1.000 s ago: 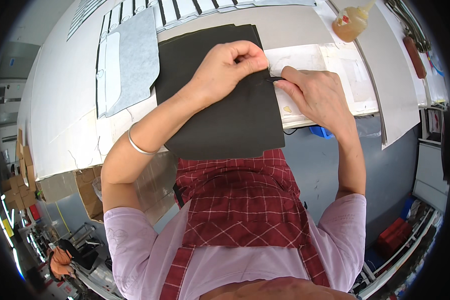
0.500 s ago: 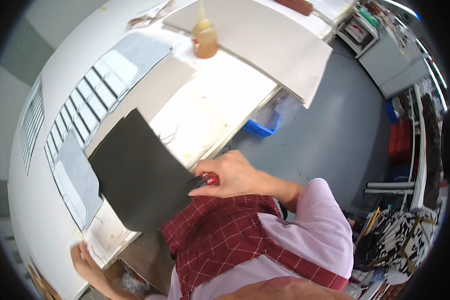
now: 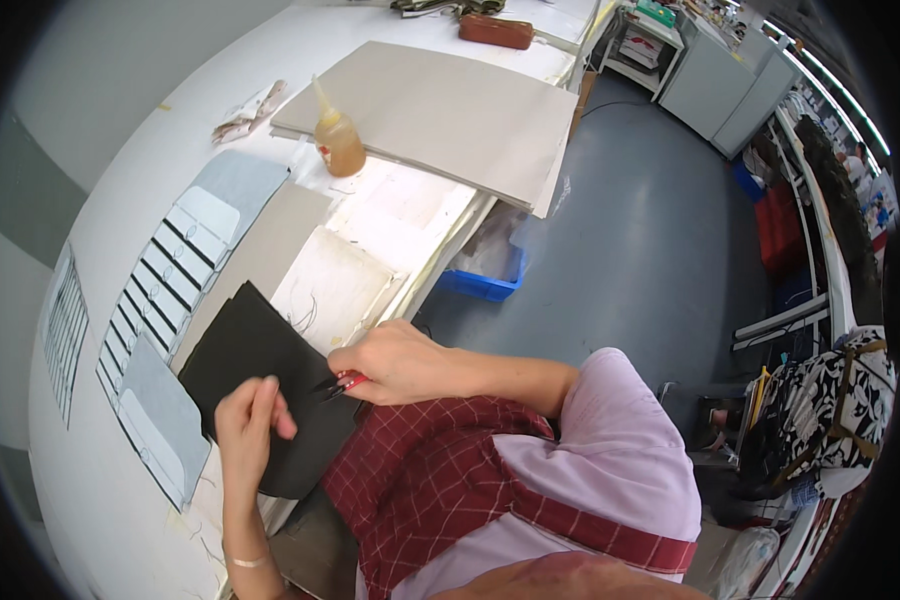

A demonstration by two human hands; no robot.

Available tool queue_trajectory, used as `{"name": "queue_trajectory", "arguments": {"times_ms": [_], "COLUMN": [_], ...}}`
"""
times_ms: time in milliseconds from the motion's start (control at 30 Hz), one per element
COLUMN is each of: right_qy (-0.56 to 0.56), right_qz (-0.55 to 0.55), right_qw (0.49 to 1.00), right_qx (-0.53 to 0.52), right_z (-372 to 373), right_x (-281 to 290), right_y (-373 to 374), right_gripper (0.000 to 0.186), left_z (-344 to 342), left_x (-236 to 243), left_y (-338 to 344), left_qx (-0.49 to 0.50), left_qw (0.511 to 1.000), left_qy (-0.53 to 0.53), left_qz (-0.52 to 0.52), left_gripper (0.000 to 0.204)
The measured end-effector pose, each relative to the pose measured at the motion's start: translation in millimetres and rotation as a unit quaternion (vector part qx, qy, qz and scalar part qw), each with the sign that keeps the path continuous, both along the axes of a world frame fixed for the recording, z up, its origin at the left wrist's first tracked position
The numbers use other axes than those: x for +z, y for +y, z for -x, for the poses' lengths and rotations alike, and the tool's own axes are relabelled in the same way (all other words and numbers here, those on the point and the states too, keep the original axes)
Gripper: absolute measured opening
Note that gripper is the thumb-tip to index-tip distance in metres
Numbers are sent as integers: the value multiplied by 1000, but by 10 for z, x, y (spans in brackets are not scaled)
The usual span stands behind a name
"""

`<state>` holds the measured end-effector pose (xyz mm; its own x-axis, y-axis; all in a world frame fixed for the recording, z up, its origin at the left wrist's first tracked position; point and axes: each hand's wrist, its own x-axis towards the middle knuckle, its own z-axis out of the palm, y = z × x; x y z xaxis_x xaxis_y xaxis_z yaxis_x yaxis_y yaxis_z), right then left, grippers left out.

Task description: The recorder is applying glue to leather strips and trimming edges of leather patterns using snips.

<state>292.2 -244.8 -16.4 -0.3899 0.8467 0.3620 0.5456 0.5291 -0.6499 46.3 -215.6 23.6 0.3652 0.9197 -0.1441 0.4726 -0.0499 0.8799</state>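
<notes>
Dark sheets (image 3: 232, 340), apparently stacked, lie at the near table edge beside grey-blue pattern pieces (image 3: 156, 395) with black strips. My right hand (image 3: 390, 365) grips a small red-and-black cutting tool (image 3: 348, 382), its dark tip over the sheets. Just left of it, over the same sheets, my left hand (image 3: 252, 425) has its fingers curled together; anything within them is too small to make out. A bottle of amber liquid (image 3: 341, 150) with a long nozzle stands farther along the table.
Grey boards (image 3: 440, 110) lie beyond the bottle, with a brown case (image 3: 495, 31) at the far end. A blue bin (image 3: 485, 287) sits below the table edge. Shelving (image 3: 810, 230), bags and a patterned cloth (image 3: 830, 410) line the right side, across grey floor (image 3: 650, 260).
The view has swung right along the table. My left hand, low at the table edge half a second ago, has risen onto the dark sheets. My right hand still holds the tool.
</notes>
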Motion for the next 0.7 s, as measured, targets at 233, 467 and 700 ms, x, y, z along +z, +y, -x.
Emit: {"name": "queue_trajectory", "arguments": {"times_ms": [233, 467, 700], "right_qy": [31, 109, 119], "right_qz": [23, 67, 17], "right_qw": [996, 992, 993], "right_qx": [75, -13, -20], "right_z": [133, 19, 169], "right_x": [-42, -213, -427], "right_y": [84, 109, -177], "right_gripper": [16, 31, 27], "left_z": [-530, -367, -608], "left_x": [-85, -173, -78], "left_y": [499, 372, 266], "left_qx": [-114, -15, -36], "left_qw": [979, 997, 927], "left_qy": [169, 67, 325], "left_qz": [14, 42, -183], "left_gripper": [44, 39, 48]}}
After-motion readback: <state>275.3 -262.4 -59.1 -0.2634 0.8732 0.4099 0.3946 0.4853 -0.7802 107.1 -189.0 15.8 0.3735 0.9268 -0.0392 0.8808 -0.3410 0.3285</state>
